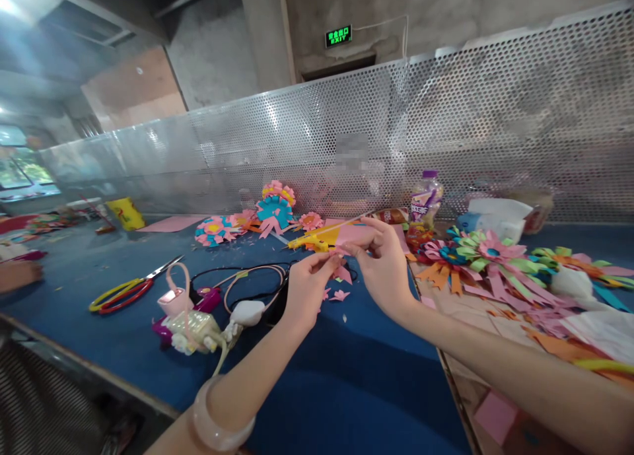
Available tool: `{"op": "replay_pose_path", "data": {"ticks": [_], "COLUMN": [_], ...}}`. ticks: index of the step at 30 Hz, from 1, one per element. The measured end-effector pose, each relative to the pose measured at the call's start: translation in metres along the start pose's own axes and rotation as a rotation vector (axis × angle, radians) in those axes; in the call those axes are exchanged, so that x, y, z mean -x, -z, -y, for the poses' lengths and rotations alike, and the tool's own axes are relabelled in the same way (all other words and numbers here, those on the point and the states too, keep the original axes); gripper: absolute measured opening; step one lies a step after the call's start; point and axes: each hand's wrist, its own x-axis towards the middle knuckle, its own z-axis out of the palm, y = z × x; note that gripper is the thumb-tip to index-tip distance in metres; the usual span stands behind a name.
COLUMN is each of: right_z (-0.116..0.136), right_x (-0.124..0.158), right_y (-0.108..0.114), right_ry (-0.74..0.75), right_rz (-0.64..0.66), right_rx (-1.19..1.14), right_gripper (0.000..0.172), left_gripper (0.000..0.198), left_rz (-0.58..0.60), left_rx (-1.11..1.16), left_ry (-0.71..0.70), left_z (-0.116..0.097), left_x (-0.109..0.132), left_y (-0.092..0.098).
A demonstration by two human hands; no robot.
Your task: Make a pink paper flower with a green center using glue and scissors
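My left hand (312, 286) and my right hand (379, 260) meet over the blue table, fingertips closed. Between them they pinch a small pink paper piece (337, 251), partly covered by the fingers. A pink paper scrap (343, 273) shows just below the fingertips, and a small pink paper flower (339, 296) lies on the table under the hands. Just beyond them is a yellow tool (310, 242) that looks like a glue gun, partly hidden, beside a sheet of pink paper (354, 234).
Scissors (126, 293) with red and yellow handles lie at left. A power strip (195, 329) with plugs and cables sits nearer. Finished paper flowers (275, 210) stand at the back; more flowers (495, 250) cover cardboard at right. A purple-capped bottle (426, 194) stands by the perforated metal screen (307, 138).
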Motion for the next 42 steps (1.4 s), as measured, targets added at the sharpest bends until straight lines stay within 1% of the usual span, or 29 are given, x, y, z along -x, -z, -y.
{"op": "replay_pose_path", "data": {"ticks": [5,12,15,18,20,22,24,26,27,28,31,34,37,42], "right_z": [0.001,-0.005,-0.007,-0.008,-0.008,-0.007,-0.006,-0.005,-0.005,-0.005,-0.005,-0.007,-0.01,-0.014], "right_x": [0.004,0.006,0.005,0.001,-0.002,-0.004,-0.004,-0.003,-0.002,-0.001,-0.001,-0.003,-0.007,-0.012], "right_y": [-0.002,0.0,0.001,0.0,0.0,0.001,0.002,0.003,0.004,0.004,0.005,0.005,0.007,0.012], "right_ry": [-0.009,-0.028,-0.033,-0.008,0.014,0.025,0.014,-0.037,-0.068,-0.097,-0.132,-0.136,-0.117,-0.074], "right_rz": [-0.025,-0.029,-0.02,0.04,0.101,0.154,0.222,0.298,0.327,0.344,0.347,0.347,0.38,0.405], "right_rx": [-0.007,0.03,0.031,-0.027,-0.084,-0.075,0.016,0.121,0.16,0.185,0.202,0.154,0.111,0.133], "right_gripper": [0.036,0.034,0.034,0.037,0.041,0.045,0.039,0.025,0.023,0.023,0.026,0.025,0.026,0.025], "left_gripper": [0.024,0.023,0.024,0.026,0.027,0.027,0.026,0.026,0.026,0.027,0.028,0.029,0.029,0.03], "left_rz": [0.016,0.007,0.013,0.003,-0.024,-0.058,-0.085,-0.087,-0.081,-0.07,-0.051,-0.045,-0.035,-0.004], "left_rx": [0.028,-0.016,0.01,0.052,0.073,0.098,0.113,0.117,0.116,0.114,0.085,0.028,-0.023,-0.066], "left_ry": [0.019,0.007,0.023,0.033,0.027,0.022,0.013,-0.001,-0.007,-0.011,-0.021,-0.032,-0.033,-0.032], "left_z": [0.002,0.002,0.001,0.001,0.002,0.003,0.004,0.005,0.005,0.004,0.004,0.003,0.002,0.001], "left_x": [0.001,0.002,0.002,0.0,-0.002,-0.004,-0.006,-0.007,-0.007,-0.007,-0.006,-0.005,-0.006,-0.007], "left_y": [0.0,-0.001,-0.001,-0.001,0.0,0.002,0.003,0.004,0.004,0.004,0.004,0.005,0.006,0.009]}}
